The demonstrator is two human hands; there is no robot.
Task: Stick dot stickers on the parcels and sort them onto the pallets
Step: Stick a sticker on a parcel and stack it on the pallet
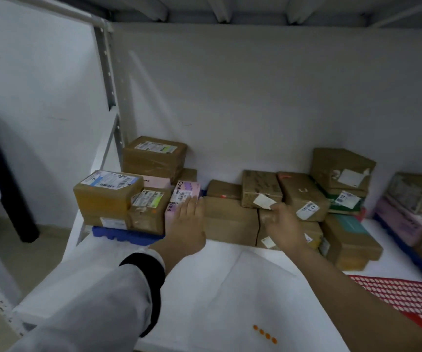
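Note:
Brown cardboard parcels lie along the back of a white shelf [230, 275]. My left hand [188, 224] lies flat with straight fingers against a pink box [183, 196] on the blue pallet [126, 236] at the left. My right hand [283, 224] reaches, fingers loosely spread, over a brown parcel [278, 236] in the middle pile and holds nothing that I can see. A small brown parcel with a white label [260, 189] sits just behind it. A red sheet of dot stickers [408, 301] lies at the right front. Several orange dot stickers [264, 334] sit on the shelf near the front edge.
The left pallet carries a stack of labelled brown boxes [108, 194]. A second blue pallet [403, 240] at the far right holds pink and brown boxes [405, 222]. A metal rack upright [108, 72] stands at the left, and a dark cylinder [9, 189] leans by the wall.

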